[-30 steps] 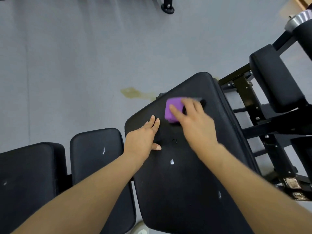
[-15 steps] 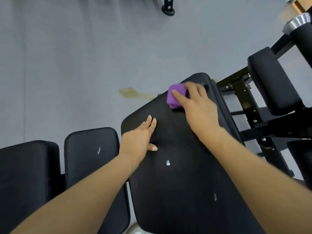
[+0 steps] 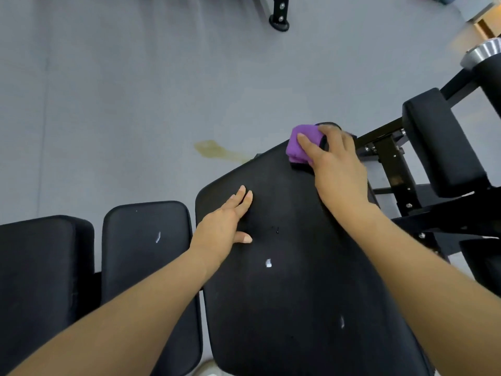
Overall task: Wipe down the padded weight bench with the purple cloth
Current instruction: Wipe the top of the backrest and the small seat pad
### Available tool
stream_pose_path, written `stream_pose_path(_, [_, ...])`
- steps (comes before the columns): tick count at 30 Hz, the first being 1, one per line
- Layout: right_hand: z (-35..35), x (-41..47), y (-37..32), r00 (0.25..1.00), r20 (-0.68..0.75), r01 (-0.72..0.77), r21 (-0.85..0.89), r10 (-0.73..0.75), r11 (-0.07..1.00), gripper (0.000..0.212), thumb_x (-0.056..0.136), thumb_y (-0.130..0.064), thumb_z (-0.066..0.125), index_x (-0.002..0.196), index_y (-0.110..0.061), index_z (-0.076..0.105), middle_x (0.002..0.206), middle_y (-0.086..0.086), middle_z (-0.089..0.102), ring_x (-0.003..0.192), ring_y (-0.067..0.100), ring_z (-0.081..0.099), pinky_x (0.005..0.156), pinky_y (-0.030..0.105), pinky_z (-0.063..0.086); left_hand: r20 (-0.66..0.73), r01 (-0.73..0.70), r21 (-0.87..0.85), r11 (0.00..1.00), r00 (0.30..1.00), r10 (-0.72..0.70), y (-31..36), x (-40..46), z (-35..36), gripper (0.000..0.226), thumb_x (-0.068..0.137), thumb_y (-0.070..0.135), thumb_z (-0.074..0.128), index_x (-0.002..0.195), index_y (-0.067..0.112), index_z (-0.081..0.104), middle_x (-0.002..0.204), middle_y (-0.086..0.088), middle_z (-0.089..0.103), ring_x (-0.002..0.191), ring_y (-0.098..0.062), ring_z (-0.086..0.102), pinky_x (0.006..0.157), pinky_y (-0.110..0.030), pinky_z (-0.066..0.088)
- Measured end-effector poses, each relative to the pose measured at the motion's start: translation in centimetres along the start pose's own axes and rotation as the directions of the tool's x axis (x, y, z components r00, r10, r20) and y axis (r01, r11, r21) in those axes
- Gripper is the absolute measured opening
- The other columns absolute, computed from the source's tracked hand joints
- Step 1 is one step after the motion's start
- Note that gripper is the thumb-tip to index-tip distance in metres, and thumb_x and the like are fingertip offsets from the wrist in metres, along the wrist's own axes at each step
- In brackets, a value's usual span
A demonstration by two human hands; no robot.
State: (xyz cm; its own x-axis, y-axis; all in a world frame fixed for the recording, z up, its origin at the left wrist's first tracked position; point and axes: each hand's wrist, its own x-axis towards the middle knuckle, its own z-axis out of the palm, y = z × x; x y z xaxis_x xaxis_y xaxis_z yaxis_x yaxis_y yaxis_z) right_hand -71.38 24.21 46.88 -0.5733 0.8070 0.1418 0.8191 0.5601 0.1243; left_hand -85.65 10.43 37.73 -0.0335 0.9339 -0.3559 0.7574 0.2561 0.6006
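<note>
The black padded bench pad (image 3: 284, 294) runs from the lower middle up to the right, with small white nicks in its cover. A bunched purple cloth (image 3: 301, 143) lies at the pad's far top edge. My right hand (image 3: 336, 164) grips the cloth, thumb over its near side and fingers curled round its far side. Part of the cloth is hidden under that hand. My left hand (image 3: 227, 226) rests flat on the pad's left part, fingers straight and together, holding nothing.
Two more black pads (image 3: 146, 253) (image 3: 40, 267) stand to the left. A black metal frame (image 3: 393, 164) and another black pad (image 3: 442, 142) are on the right. The grey floor carries a yellowish stain (image 3: 217, 150), and a black equipment foot (image 3: 279, 20) stands at the top.
My right hand has slid the purple cloth up the pad from its middle to the far top edge. My left hand has stayed flat on the pad.
</note>
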Motion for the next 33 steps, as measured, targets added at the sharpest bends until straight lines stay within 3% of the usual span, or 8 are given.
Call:
stream_pose_path(4, [-0.3, -8.5, -0.8, 0.99, 0.042, 0.134, -0.041, -0.133, 0.99, 0.073, 0.058, 0.009, 0.078, 0.124, -0.018, 0.062, 0.124, 0.019, 0.056, 0.117, 0.034, 0.042, 0.046, 0.031, 0.051, 0.005, -0.005, -0.085, 0.996, 1.0, 0.006, -0.1, -0.2, 0.0, 0.09, 0.087, 0.025, 0.064, 0.15, 0.031, 0.001, 0.156, 0.019, -0.012, 0.145, -0.003, 0.007, 0.104, -0.025, 0.037])
stream_pose_path(7, [-1.1, -9.0, -0.7, 0.974, 0.119, 0.206, -0.11, -0.193, 0.972, 0.079, 0.046, 0.01, 0.083, 0.119, -0.016, 0.066, 0.117, 0.02, 0.061, 0.11, 0.037, 0.054, 0.043, 0.027, 0.048, 0.014, -0.001, -0.099, 0.995, 1.0, 0.003, 0.1, -0.2, -0.2, 0.09, 0.086, 0.025, 0.064, 0.15, 0.03, 0.001, 0.157, 0.017, -0.012, 0.145, -0.004, 0.005, 0.108, -0.028, 0.037])
stream_pose_path(11, [-0.1, -2.1, -0.9, 0.98, 0.058, 0.196, -0.164, -0.189, 0.967, 0.064, 0.062, 0.001, 0.081, 0.122, -0.017, 0.064, 0.121, 0.021, 0.057, 0.112, 0.04, 0.053, 0.048, 0.029, 0.046, 0.017, -0.004, -0.108, 0.994, 1.0, 0.006, -0.1, -0.2, -0.1, 0.089, 0.087, 0.025, 0.063, 0.15, 0.03, 0.001, 0.157, 0.018, -0.012, 0.145, -0.003, 0.004, 0.108, -0.028, 0.036])
stream_pose_path(15, [1.8, 1.6, -2.7, 0.997, 0.04, 0.066, -0.121, -0.062, 0.99, 0.056, 0.085, -0.007, 0.064, 0.137, -0.02, 0.047, 0.139, 0.017, 0.04, 0.13, 0.037, 0.036, 0.058, 0.031, 0.038, 0.008, -0.017, -0.083, 0.996, 1.0, 0.017, -0.3, -0.1, 0.2, 0.089, 0.087, 0.027, 0.063, 0.15, 0.031, 0.0, 0.157, 0.018, -0.012, 0.145, -0.003, 0.004, 0.107, -0.029, 0.037])
stream_pose_path(19, [1.4, -3.8, -2.9, 0.993, 0.005, 0.115, -0.061, -0.115, 0.992, 0.061, 0.071, -0.003, 0.076, 0.127, -0.017, 0.058, 0.124, 0.021, 0.054, 0.112, 0.034, 0.042, 0.047, 0.029, 0.044, 0.03, -0.002, -0.116, 0.993, 1.0, 0.006, -0.4, 0.0, 0.1, 0.09, 0.086, 0.023, 0.065, 0.15, 0.031, 0.001, 0.156, 0.019, -0.012, 0.145, -0.002, 0.004, 0.108, -0.032, 0.037])
stream_pose_path(24, [0.0, -9.8, -3.1, 0.96, 0.154, 0.249, -0.081, -0.235, 0.965, 0.077, 0.048, 0.004, 0.085, 0.12, -0.014, 0.066, 0.115, 0.024, 0.061, 0.109, 0.034, 0.045, 0.045, 0.028, 0.05, 0.054, 0.012, -0.123, 0.992, 0.999, -0.006, -0.2, 0.1, -0.1, 0.091, 0.086, 0.021, 0.065, 0.15, 0.03, 0.001, 0.156, 0.017, -0.013, 0.145, -0.003, 0.002, 0.111, -0.031, 0.033])
stream_pose_path(28, [1.2, -3.6, -3.5, 0.969, 0.1, 0.241, -0.182, -0.226, 0.953, 0.06, 0.058, -0.004, 0.084, 0.116, -0.014, 0.068, 0.114, 0.021, 0.062, 0.103, 0.038, 0.061, 0.048, 0.03, 0.051, 0.03, 0.003, -0.123, 0.992, 1.0, 0.001, -0.4, 0.1, 0.2, 0.09, 0.086, 0.023, 0.065, 0.15, 0.031, 0.001, 0.156, 0.019, -0.013, 0.145, -0.002, 0.002, 0.11, -0.031, 0.036])
stream_pose_path(33, [2.5, 0.7, -5.3, 0.982, 0.101, 0.177, -0.153, -0.163, 0.972, 0.055, 0.081, -0.008, 0.068, 0.133, -0.015, 0.052, 0.133, 0.022, 0.047, 0.12, 0.041, 0.046, 0.058, 0.036, 0.052, 0.028, -0.021, -0.115, 0.993, 0.999, 0.025, -0.6, 0.2, 0.4, 0.09, 0.087, 0.024, 0.064, 0.15, 0.03, 0.001, 0.157, 0.017, -0.012, 0.145, -0.003, 0.001, 0.11, -0.027, 0.032])
